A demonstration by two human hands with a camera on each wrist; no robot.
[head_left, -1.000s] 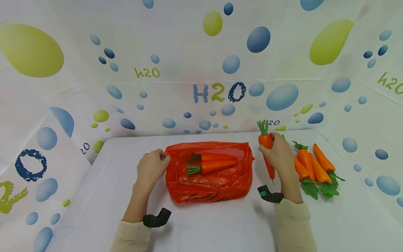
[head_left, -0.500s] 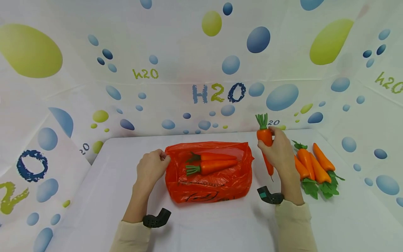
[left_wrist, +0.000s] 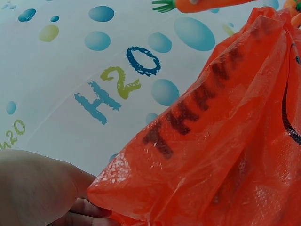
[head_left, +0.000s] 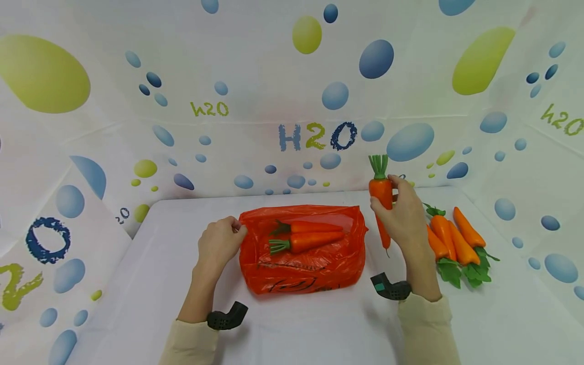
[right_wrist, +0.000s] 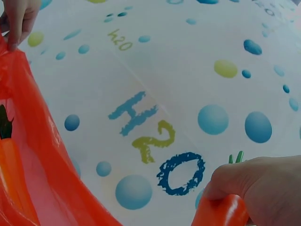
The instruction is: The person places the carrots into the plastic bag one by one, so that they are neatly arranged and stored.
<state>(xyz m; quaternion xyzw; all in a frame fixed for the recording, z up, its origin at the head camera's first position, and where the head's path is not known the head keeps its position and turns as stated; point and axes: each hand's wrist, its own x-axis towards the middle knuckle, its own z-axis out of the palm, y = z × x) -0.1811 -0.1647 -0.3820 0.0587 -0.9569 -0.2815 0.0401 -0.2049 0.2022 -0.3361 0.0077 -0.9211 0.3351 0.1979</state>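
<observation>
A red plastic bag (head_left: pixel 301 276) lies open in the middle of the table, with two carrots (head_left: pixel 317 242) side by side in its mouth. My left hand (head_left: pixel 220 243) pinches the bag's left rim; in the left wrist view the red film (left_wrist: pixel 202 155) with dark lettering stretches away from the fingers. To the right of the bag, my right hand (head_left: pixel 401 213) grips an orange carrot (head_left: pixel 380 191) between thumb and fingers. That carrot is upright, green stub tops up and thin root tip down. The right wrist view shows only its top part (right_wrist: pixel 221 212) under the hand.
Several more carrots (head_left: pixel 462 243) with green leaves lie in a pile on the right of the white table (head_left: pixel 164 243), beyond my right forearm. A white backdrop (head_left: pixel 255 66) printed with blue and green spots rises behind the table.
My right hand has lifted the carrot higher and slightly leftward, turning it more upright. The left hand, the bag and the carrots inside have stayed in place.
</observation>
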